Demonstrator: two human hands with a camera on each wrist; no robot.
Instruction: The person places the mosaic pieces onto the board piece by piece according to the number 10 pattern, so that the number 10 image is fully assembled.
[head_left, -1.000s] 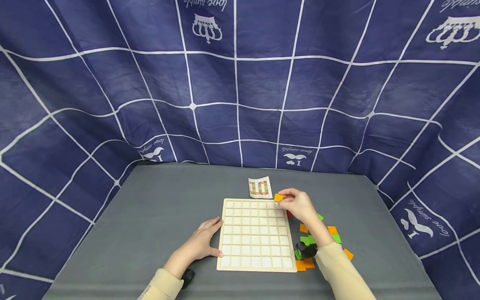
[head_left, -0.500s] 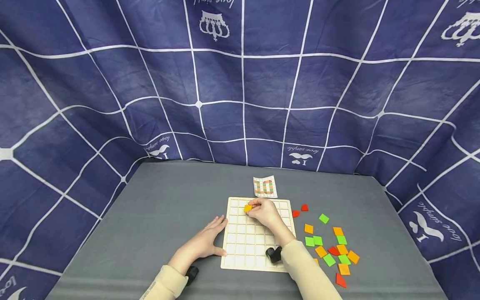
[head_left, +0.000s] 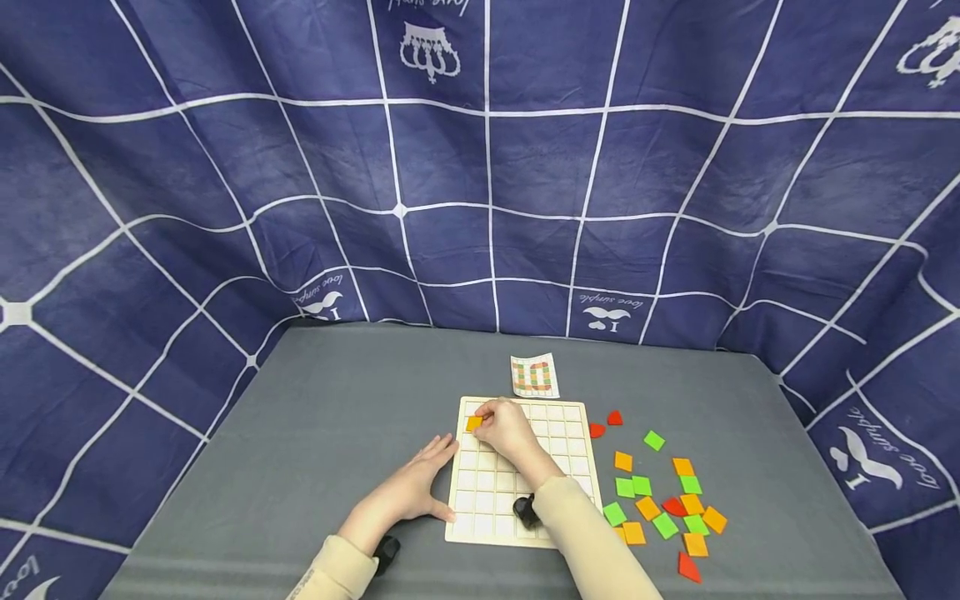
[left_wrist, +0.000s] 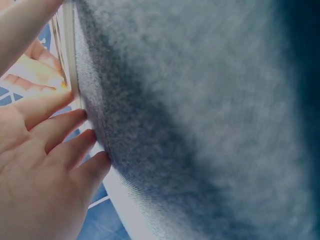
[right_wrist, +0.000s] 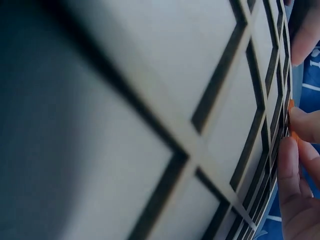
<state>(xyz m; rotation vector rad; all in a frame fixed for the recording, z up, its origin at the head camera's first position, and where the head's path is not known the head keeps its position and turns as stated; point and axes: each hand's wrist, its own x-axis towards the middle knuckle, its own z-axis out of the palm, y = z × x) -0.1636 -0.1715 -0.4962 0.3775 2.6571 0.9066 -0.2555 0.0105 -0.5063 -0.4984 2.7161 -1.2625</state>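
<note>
Between thumb and fingers my right hand (head_left: pixel 507 429) pinches an orange square tile (head_left: pixel 474 423) at the upper left of the pale wooden grid board (head_left: pixel 483 527). In the right wrist view the tile (right_wrist: pixel 293 104) shows as a thin orange edge between the fingertips, close to the board's cells. My left hand (head_left: pixel 408 486) lies along the board's left edge, fingers spread, with thumb and fingertips touching the rim. From the left wrist view, the left hand's fingers (left_wrist: pixel 65 135) reach to the board's side and the grey cloth.
Right of the board lie several loose tiles: orange squares (head_left: pixel 647 508), green squares (head_left: pixel 654 440) and red rounded pieces (head_left: pixel 615 417). A paper card with a coloured grid pattern (head_left: pixel 535 377) lies behind the board. A blue curtain (head_left: pixel 525 167) hangs beyond the grey table (head_left: pixel 360 392).
My right hand has carried the orange tile leftward from beyond the board's upper right corner to its upper left cells. The left hand stays at the left edge.
</note>
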